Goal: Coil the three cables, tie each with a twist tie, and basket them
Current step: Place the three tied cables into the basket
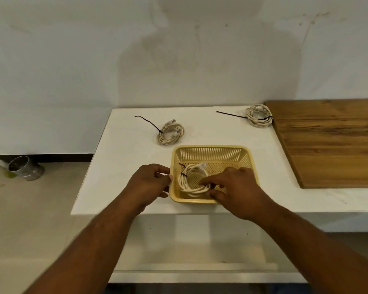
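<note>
Placement of the first coil in the basket (210, 147). The basket stands on the white table (125, 166), near its front edge. The left hand (149, 183) grips the basket's left wall, fingers curled at the rim, and steadies it. The right hand (236, 187) reaches inside, and its thumb and fingers pinch the near side of the first coil (189, 177), which lies on the basket floor. A black twist tie (183, 174) binds this coil on its left side.

Two more coils lie on the table outside the basket. The second coil (170, 133) is just behind the basket's left corner, and the third coil (259, 115) is well apart at the far right, beside the wooden board (327, 141). Each carries a dark tie with a long free tail.

Judged from this layout, coiling and tying appear complete and basketing is one third done. The next move calls for the right hand to let go of the first coil, then lift the second coil over the rear rim.
</note>
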